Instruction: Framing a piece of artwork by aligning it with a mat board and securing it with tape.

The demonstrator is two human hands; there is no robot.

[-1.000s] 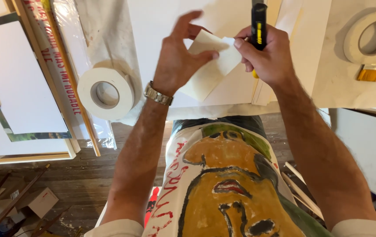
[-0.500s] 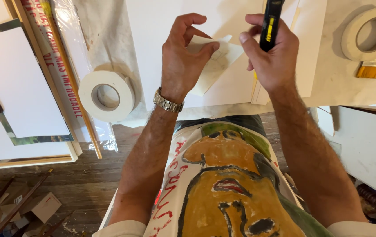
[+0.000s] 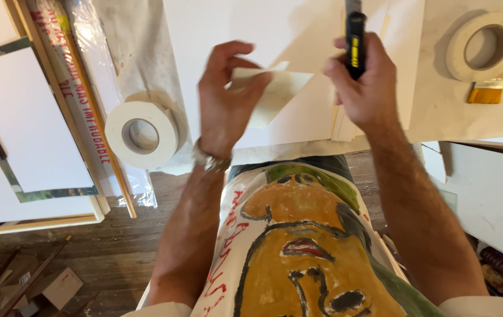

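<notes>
My left hand [image 3: 225,100] pinches a small cream piece of paper [image 3: 272,94] between thumb and fingers, held above the white sheet [image 3: 251,29] on the table. A metal watch [image 3: 207,159] sits on that wrist. My right hand [image 3: 360,85] grips a black and yellow utility knife [image 3: 354,44] upright, just right of the paper piece and apart from it. Its blade end runs past the top edge of the view.
A roll of white tape [image 3: 141,135] lies at the table's front left. Another tape roll [image 3: 486,46] and a small brush [image 3: 486,93] lie at the right. White boards and wooden frames [image 3: 28,135] lean at the left. My painted shirt [image 3: 298,246] fills the bottom.
Both hands have drifted apart. The knife has come off the paper piece and moved right and up; my left hand has lowered slightly with the piece.
</notes>
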